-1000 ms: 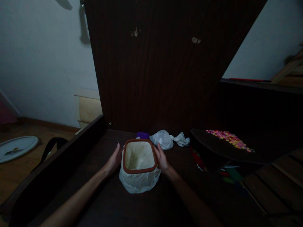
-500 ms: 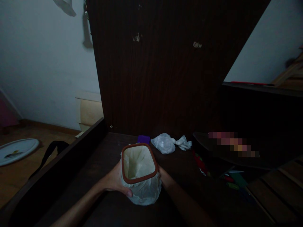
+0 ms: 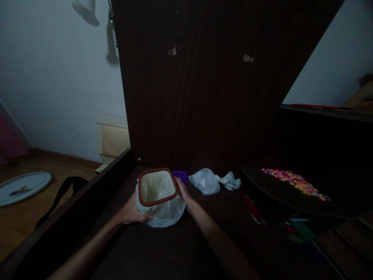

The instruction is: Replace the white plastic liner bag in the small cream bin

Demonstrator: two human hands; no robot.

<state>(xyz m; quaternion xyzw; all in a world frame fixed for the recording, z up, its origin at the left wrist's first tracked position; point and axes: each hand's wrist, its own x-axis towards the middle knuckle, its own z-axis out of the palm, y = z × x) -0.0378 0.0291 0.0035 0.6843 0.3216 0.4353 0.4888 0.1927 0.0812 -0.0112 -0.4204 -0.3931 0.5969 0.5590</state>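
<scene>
Between my hands is a small square trash bin (image 3: 159, 213) with a brown rim, lined with a whitish plastic bag that hangs over its outside. My left hand (image 3: 133, 210) grips its left side, thumb across the front. On the opposite side, my right hand (image 3: 184, 191) presses against the bag just below the rim; some of its fingers are hidden. The bin is tilted a little, with its lined inside showing. Behind it lies a purple object (image 3: 180, 176), partly hidden. A knotted white plastic bag (image 3: 205, 181) rests to its right.
The dark wooden surface (image 3: 163, 252) has a raised edge (image 3: 78, 204) on the left and a tall dark panel (image 3: 201, 93) at the back. At right stands a dark item with a colourful strip (image 3: 294, 182). A white oval lid-like object (image 3: 26, 184) lies on the floor.
The trash bin has moved away from me and to the left, closer to the back panel, with both hands still on it. The view has shifted slightly.
</scene>
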